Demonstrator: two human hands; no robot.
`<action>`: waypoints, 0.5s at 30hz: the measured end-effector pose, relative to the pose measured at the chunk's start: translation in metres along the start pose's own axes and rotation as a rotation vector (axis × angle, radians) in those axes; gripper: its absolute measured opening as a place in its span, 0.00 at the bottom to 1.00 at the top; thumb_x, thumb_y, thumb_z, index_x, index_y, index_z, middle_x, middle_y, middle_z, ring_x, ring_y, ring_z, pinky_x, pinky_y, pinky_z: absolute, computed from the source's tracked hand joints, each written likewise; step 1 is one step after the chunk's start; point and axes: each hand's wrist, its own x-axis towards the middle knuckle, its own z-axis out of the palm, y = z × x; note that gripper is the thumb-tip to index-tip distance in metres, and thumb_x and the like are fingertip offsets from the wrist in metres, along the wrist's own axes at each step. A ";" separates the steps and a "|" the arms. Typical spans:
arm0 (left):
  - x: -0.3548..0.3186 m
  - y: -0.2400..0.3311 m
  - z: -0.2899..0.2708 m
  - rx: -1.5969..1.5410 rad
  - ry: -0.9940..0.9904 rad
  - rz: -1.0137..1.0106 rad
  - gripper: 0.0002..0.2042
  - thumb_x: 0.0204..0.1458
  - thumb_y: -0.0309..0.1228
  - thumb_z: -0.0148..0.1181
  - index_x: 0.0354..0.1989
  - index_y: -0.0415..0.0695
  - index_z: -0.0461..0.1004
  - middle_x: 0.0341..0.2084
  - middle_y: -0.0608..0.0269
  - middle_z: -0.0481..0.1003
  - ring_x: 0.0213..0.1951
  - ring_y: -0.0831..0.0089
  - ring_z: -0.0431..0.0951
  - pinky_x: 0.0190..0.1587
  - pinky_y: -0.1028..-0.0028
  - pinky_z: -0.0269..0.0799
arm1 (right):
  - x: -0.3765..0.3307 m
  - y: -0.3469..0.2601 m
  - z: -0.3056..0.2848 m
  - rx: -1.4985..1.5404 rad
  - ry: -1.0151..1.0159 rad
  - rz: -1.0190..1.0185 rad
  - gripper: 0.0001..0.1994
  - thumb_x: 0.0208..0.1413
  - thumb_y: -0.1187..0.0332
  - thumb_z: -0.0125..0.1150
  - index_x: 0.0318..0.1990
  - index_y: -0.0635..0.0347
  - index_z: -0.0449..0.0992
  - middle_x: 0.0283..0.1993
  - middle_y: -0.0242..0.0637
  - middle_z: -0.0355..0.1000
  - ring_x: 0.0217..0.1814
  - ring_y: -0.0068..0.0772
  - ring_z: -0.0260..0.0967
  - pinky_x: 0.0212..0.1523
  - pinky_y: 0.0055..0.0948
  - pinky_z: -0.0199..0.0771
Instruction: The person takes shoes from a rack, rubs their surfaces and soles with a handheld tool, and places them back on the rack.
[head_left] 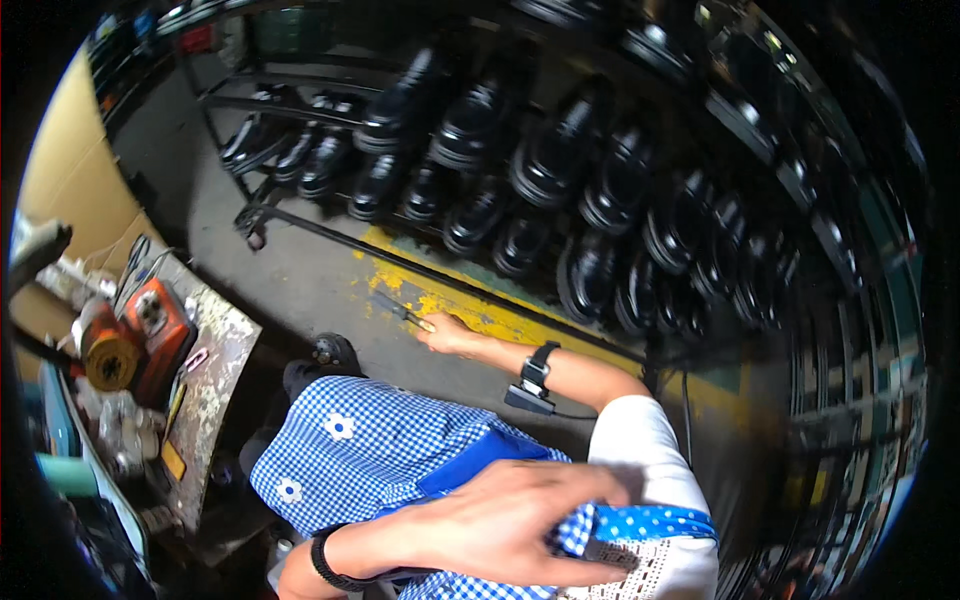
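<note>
My left hand [510, 515], a dark bracelet at its wrist, lies across my chest. Its fingers and thumb curl round the blue dotted strap [655, 522] of the apron, over a white sleeve. The blue-and-white checked apron [370, 440] with white flower patches covers my lap. Stretched out ahead over the floor, my right hand [445, 335] is closed on a slim tool [398, 308] with a dark handle and a thin greyish end; its exact kind is unclear. A black strap with a small dark box [530, 395] sits on the right wrist.
A dark metal rack [320, 235] with several rows of shiny black shoes [555, 150] spans the far side. At left stands a worn table [225, 340] bearing an orange-red device [155, 320], a brown roll [110, 360] and clutter. Worn yellow paint [420, 285] marks the floor.
</note>
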 end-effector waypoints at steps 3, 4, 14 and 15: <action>0.006 0.007 0.014 0.292 0.010 0.144 0.09 0.43 0.30 0.55 0.31 0.39 0.68 0.25 0.55 0.71 0.27 0.61 0.74 0.29 0.69 0.70 | -0.003 -0.002 -0.001 0.055 -0.036 0.058 0.11 0.47 0.60 0.53 0.23 0.59 0.69 0.17 0.33 0.67 0.20 0.25 0.65 0.22 0.28 0.63; 0.010 0.018 0.017 0.410 0.018 0.134 0.09 0.43 0.28 0.51 0.33 0.40 0.67 0.27 0.56 0.71 0.30 0.63 0.75 0.32 0.68 0.71 | -0.002 -0.002 0.002 0.062 -0.032 0.050 0.11 0.46 0.61 0.52 0.24 0.59 0.69 0.16 0.33 0.67 0.19 0.26 0.65 0.22 0.30 0.63; 0.041 0.016 0.090 0.234 -0.075 0.882 0.06 0.52 0.34 0.35 0.33 0.49 0.59 0.24 0.66 0.61 0.25 0.71 0.66 0.27 0.74 0.62 | 0.011 0.008 0.043 0.050 -0.112 -0.017 0.11 0.48 0.61 0.54 0.21 0.58 0.69 0.14 0.29 0.65 0.13 0.19 0.58 0.12 0.22 0.55; 0.043 0.011 0.089 0.275 -0.056 0.890 0.06 0.52 0.34 0.35 0.33 0.49 0.59 0.24 0.66 0.61 0.25 0.71 0.66 0.27 0.74 0.62 | 0.008 0.006 0.048 0.103 -0.114 -0.046 0.11 0.48 0.61 0.54 0.20 0.58 0.69 0.14 0.30 0.65 0.12 0.20 0.57 0.11 0.22 0.55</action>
